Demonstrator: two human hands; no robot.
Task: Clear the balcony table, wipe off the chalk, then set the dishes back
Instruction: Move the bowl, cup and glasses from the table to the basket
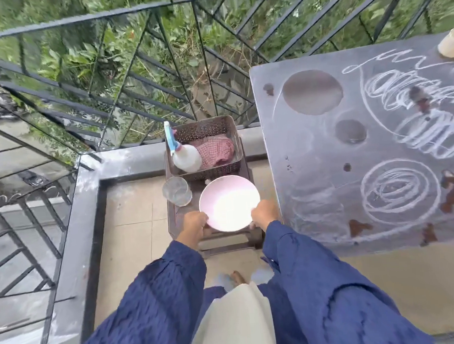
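A pale pink plate point(229, 202) is over a low brown stool point(226, 237), left of the grey table point(315, 181). My left hand point(193, 225) grips the plate's left rim and my right hand point(263, 213) grips its right rim. Beside the plate on the stool is a clear glass point(177, 191). The table top carries white chalk scribbles point(399, 189) and clean round patches. A beige bowl point(453, 43) lies upside down at the table's far right edge.
A brown perforated basket point(207, 130) at the stool's far end holds a white spray bottle point(186, 158) and a red checked cloth point(216, 151). A dark metal railing point(122, 79) and low grey ledge point(88, 197) bound the tiled balcony floor point(133, 232).
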